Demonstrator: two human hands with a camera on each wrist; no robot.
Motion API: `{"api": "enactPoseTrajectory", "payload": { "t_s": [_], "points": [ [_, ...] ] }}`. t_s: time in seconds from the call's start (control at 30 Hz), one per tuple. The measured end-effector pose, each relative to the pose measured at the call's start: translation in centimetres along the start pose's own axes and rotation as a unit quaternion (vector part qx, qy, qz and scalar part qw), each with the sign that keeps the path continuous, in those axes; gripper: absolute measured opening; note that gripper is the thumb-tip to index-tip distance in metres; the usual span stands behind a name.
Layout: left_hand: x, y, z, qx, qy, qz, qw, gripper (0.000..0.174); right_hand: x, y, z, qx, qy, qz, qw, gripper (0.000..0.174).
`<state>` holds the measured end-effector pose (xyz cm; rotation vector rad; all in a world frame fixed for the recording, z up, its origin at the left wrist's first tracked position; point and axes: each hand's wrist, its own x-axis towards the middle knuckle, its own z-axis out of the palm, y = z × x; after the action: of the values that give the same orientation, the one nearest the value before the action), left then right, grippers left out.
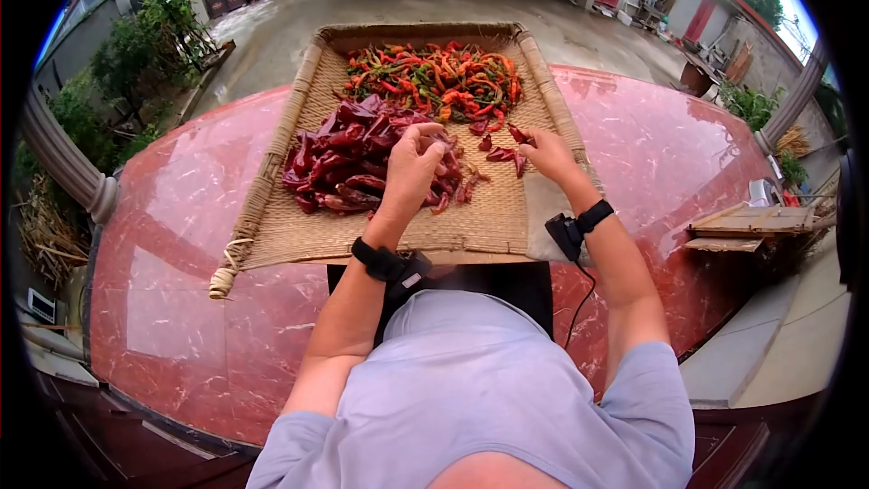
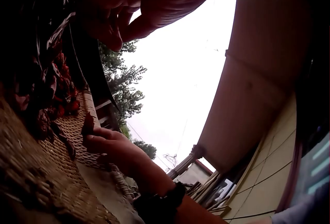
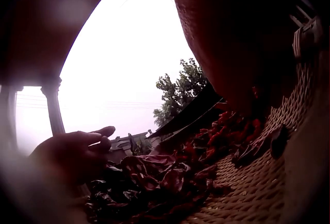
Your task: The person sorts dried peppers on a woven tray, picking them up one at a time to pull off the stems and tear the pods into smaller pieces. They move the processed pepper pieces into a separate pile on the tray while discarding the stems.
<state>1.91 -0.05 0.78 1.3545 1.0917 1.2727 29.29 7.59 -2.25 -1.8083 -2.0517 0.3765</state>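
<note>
Shiny red floor (image 1: pixel 181 190) is stretching around a woven tray (image 1: pixel 272 140). One dark red pepper (image 1: pixel 517 133) is showing at the tray's right side. The right hand (image 1: pixel 552 158) is pinching it, with thumb and fingertips close together. I cannot tell if the pepper is touching the weave. Just beside it, a small bunch (image 1: pixel 503 157) of dark red peppers is lying on the tray.

The left hand (image 1: pixel 414 167) is hanging over the right edge of the big dark pile (image 1: pixel 339 163). Its fingers are bending and nearly meeting, but I cannot tell if they are holding anything. Behind both hands, a bright pile (image 1: pixel 444 77) is lying, all red, orange and green.

I think the person is sorting peppers, and is picking one by hand. My guess is that the next move is calling for a soft drop by the small bunch, as dry skins may crack.

Farther out, a leafy bush (image 1: pixel 172 36) is growing by the wet yard (image 1: pixel 407 0).
</note>
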Motion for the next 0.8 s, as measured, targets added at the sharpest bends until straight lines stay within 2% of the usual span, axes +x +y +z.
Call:
{"api": "enactPoseTrajectory", "payload": {
  "t_s": [0.07, 0.1, 0.2, 0.23, 0.33, 0.47, 0.5, 0.6, 0.7, 0.8],
  "points": [
    [0.0, 0.1, 0.5, 0.002, 0.0, -0.002, 1.0, 0.03, -0.6, -3.2, -0.8, 0.23, -0.06, -0.025, 0.971, 0.035],
    [0.0, 0.0, 0.6, -0.001, 0.003, -0.001, 1.0, 0.031, -0.8, -4.0, -0.8, 0.341, -0.09, -0.037, 0.935, 0.037],
    [-0.1, -0.4, 0.1, 0.018, 0.003, -0.003, 1.0, 0.033, 1.2, -1.9, 0.2, 0.084, -0.041, -0.025, 0.995, 0.044],
    [-0.2, -0.3, -0.1, 0.019, 0.006, -0.009, 1.0, 0.033, 0.9, -2.1, 0.4, -0.101, -0.013, 0.005, 0.995, 0.046],
    [0.0, -0.8, -0.2, 0.022, 0.009, -0.016, 1.0, 0.034, 0.5, -2.0, 1.2, -0.132, -0.08, 0.02, 0.988, 0.044],
    [-0.1, -0.8, 0.0, 0.015, -0.013, -0.023, 1.0, 0.035, 1.0, -1.0, 3.2, -0.09, -0.04, 0.003, 0.995, 0.036],
    [-0.2, -0.8, -0.1, 0.009, -0.006, -0.021, 1.0, 0.035, 2.2, 0.4, 4.1, -0.028, -0.061, -0.029, 0.997, 0.028],
    [-0.2, -0.7, -0.3, 0.016, 0.019, -0.02, 0.999, 0.036, 3.0, 0.3, 4.0, -0.047, -0.077, -0.035, 0.995, 0.021],
    [-0.1, -1.3, -0.3, 0.014, 0.04, -0.015, 0.999, 0.037, 3.4, -1.1, 3.7, 0.068, -0.128, 0.066, 0.987, 0.023],
    [0.1, -1.4, -0.2, 0.006, 0.023, -0.022, 0.999, 0.037, 2.1, -5.0, 2.2, 0.323, -0.155, 0.072, 0.931, 0.025]
  ]
}}
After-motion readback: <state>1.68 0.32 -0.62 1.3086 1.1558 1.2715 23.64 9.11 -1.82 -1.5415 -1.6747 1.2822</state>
